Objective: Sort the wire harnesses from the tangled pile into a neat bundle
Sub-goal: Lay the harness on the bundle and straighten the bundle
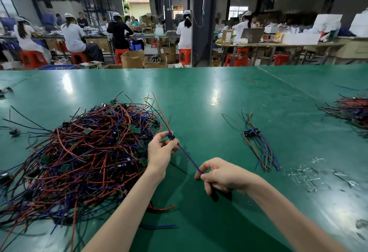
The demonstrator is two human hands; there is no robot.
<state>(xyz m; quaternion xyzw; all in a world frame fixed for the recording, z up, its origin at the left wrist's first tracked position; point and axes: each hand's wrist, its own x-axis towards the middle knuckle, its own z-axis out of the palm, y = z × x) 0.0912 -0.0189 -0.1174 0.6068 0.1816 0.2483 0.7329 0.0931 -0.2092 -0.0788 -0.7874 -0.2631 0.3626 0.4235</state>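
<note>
Green worktop [199, 96], busy workshop behind | left hand [159, 152] pinches harness [170, 136] by its component, beside tangled pile [85, 152] | right hand [221, 174] fingers [207, 164] pinch blue lead [189, 158] end | advice: draw leads straight, lay parallel on bundle [256, 138].

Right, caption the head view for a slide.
Left hand and right hand stretch one wire harness above the green table, between the tangled pile and a small sorted bundle.

no readable text, labels or signs
</note>
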